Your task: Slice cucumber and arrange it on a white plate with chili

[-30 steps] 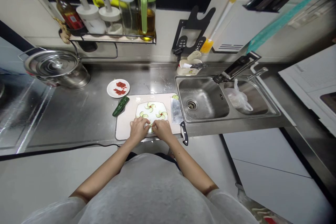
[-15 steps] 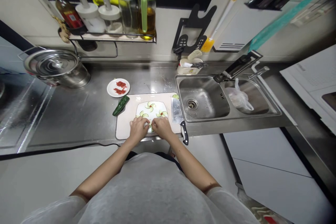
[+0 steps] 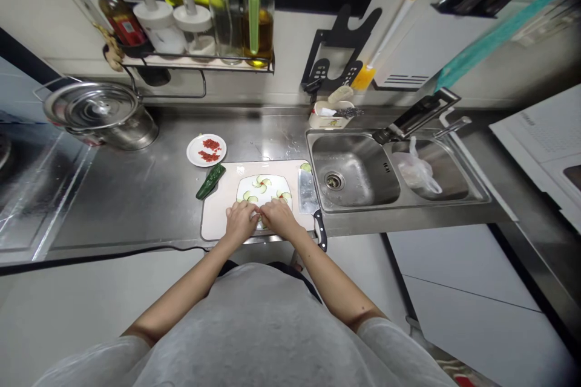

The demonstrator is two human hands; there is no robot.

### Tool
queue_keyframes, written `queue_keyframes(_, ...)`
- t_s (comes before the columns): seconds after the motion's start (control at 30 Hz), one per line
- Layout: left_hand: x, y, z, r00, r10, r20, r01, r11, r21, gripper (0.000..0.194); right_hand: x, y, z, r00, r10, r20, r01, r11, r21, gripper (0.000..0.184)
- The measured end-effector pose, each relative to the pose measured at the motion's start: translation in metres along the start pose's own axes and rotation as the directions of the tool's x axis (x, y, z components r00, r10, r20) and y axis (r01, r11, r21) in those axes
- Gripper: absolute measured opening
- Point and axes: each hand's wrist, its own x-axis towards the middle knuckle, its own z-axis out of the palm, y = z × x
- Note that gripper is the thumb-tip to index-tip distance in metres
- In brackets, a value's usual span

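Observation:
My left hand (image 3: 242, 221) and my right hand (image 3: 278, 218) meet fingertip to fingertip over the near side of a squarish white plate (image 3: 269, 195). Both are closed in a pinch; whatever lies between the fingers is hidden or too small to name. Thin green-edged cucumber slices (image 3: 262, 182) form pinwheels with red centres on the plate. Beneath it lies a pale cutting board (image 3: 215, 217). A cleaver-like kitchen knife (image 3: 308, 192) rests along the board's right side, its black handle past the near corner. To the left, a cucumber piece (image 3: 211, 181) overlaps the board's edge.
Behind the cucumber stands a round white plate (image 3: 192, 155) with small red bits (image 3: 211, 145). Right of the board is a double sink (image 3: 358, 169) holding a plastic bag (image 3: 415, 169). A lidded steel pot (image 3: 131, 127) sits at left, below a bottle rack (image 3: 200, 62).
My right hand has shifted slightly left, so the fingertips of both hands now come together. The whole view has moved a little; the plate and knife stay put on the board.

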Motion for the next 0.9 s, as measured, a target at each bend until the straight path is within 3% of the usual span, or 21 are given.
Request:
queue_keyframes(0.4, 0.0011, 0.0000, -0.0001, 1.000, -0.006, 0.021, 0.005, 0.999, 0.038, 0.018, -0.0017, 0.0006, -0.0004, 0.999, -0.029, 0.030, 0.029, 1.000, 0.009, 0.035)
queue_keyframes(0.9, -0.0008, 0.0022, 0.0022, 1.000, 0.014, 0.006, -0.014, 1.000, -0.009, 0.016, -0.0070, 0.0041, 0.0036, 0.998, 0.059, 0.006, -0.060, 0.997, 0.040, 0.025)
